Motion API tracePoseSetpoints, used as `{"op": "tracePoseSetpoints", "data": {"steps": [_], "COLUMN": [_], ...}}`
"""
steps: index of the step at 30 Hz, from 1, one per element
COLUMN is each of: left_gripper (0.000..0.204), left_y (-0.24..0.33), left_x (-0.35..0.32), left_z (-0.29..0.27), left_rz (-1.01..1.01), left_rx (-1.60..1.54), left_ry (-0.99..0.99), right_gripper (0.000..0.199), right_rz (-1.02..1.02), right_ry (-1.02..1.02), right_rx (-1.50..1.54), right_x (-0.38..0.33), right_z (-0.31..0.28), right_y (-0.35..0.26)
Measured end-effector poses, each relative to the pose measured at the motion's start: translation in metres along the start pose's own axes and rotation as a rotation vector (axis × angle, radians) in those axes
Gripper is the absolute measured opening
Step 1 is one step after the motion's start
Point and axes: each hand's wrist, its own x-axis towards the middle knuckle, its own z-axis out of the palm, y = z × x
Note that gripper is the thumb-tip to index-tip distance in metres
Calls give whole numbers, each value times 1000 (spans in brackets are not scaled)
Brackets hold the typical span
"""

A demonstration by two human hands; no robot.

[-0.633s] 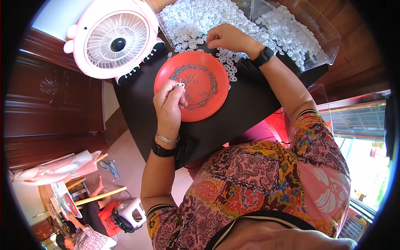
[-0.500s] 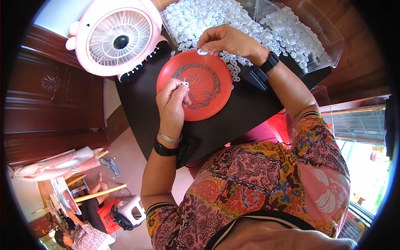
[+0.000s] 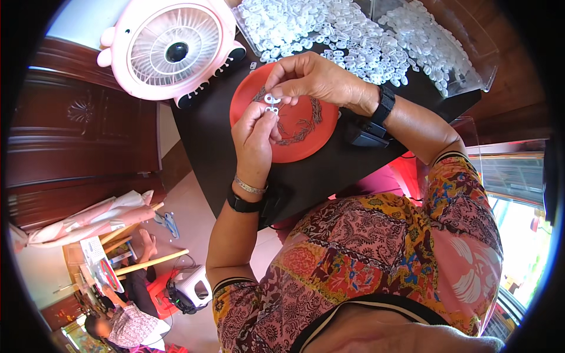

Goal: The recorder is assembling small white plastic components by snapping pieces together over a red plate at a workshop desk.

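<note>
My left hand [image 3: 254, 132] pinches a small white two-holed plastic piece [image 3: 272, 110] between thumb and fingertips. Just above it, the fingers of my right hand [image 3: 323, 82] grip a second white two-holed oval piece [image 3: 271, 99]. The two pieces meet or nearly touch; whether they are joined I cannot tell. Both hands are over a round red plate [image 3: 300, 154]. On it thin grey metal pins [image 3: 316, 112] lie in a rough ring, partly hidden by my hands.
Many loose white pieces [image 3: 288, 23] are heaped at the table's far side. More fill a clear plastic bin [image 3: 487, 82] at the far right. A pink fan [image 3: 176, 53] stands at the far left of the black table [image 3: 206, 159]. Another person [image 3: 132, 323] sits at lower left.
My right hand has come down and left, bringing its white piece from the plate's far rim to the piece in my left hand. The whole view has shifted slightly.
</note>
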Motion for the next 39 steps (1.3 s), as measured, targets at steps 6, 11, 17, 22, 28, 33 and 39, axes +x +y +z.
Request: {"op": "tracePoseSetpoints", "data": {"steps": [6, 11, 17, 22, 28, 33, 39], "left_gripper": [17, 17, 17, 17, 18, 18, 17], "left_y": [-3, -1, -3, -1, -1, 0, 0], "left_x": [0, 0, 0, 0, 0, 0, 0], "left_z": [-1, 0, 0, 1, 4, 3, 1], "left_rz": [-3, -23, -29, -39, -36, -39, -61], "left_rx": [0, 1, 18, 18, 17, 7, -50], "left_ry": [7, 28, 29, 32, 48, 46, 51], "right_gripper": [17, 16, 15, 14, 13, 13, 17], "right_rz": [-18, -41, -69, -51, -50, -153, -212], "right_ry": [48, 23, 50, 32, 37, 28, -12], "right_rx": [-6, -15, -45, -9, -84, -229, -215], "right_x": [-2, -2, -3, -4, -4, -5, -7], "right_z": [2, 2, 4, 3, 6, 9, 12], "right_y": [-3, -2, -1, 1, -1, 1, 4]}}
